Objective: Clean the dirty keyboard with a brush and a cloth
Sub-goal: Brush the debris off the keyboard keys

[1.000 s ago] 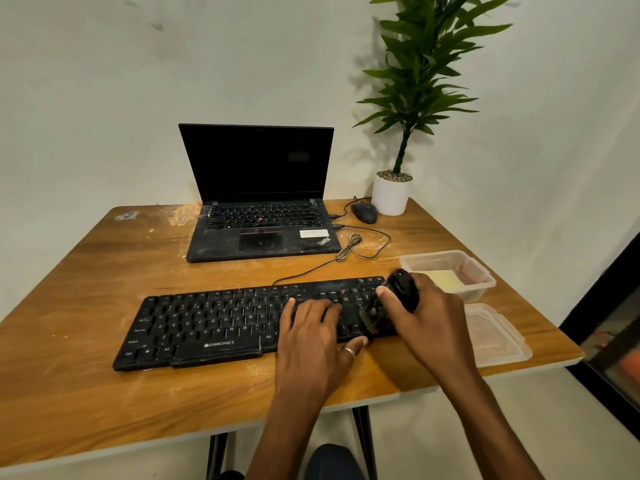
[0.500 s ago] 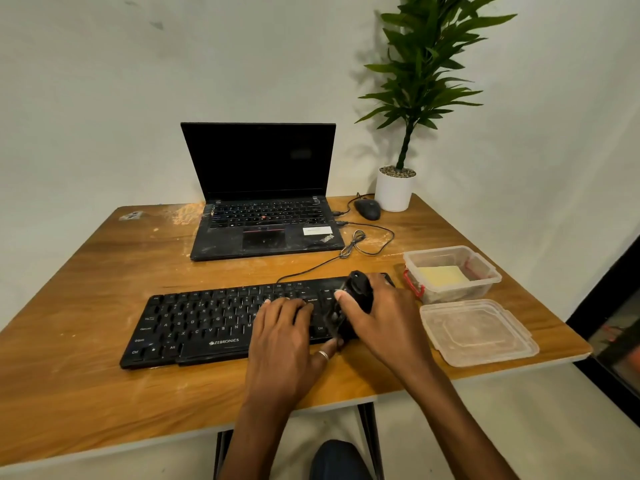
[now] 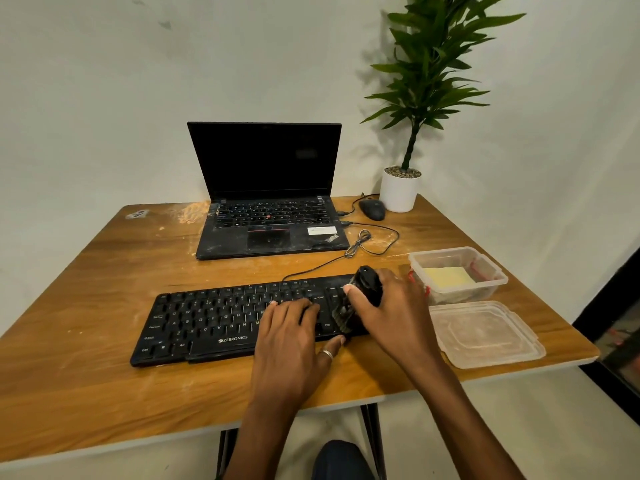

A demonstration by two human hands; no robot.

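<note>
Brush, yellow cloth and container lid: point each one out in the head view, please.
brush [image 3: 367, 281], head view, on the top of its black handle.
yellow cloth [image 3: 446, 276], head view, on the middle of its flat face.
container lid [image 3: 485, 336], head view, on its centre panel.

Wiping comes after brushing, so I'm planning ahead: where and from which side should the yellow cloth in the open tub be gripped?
Probably from straight above: the yellow cloth lies flat on the floor of the tub, whose walls block any sideways approach while its top is open. Pinch the cloth's top layer near an edge and lift.
</note>
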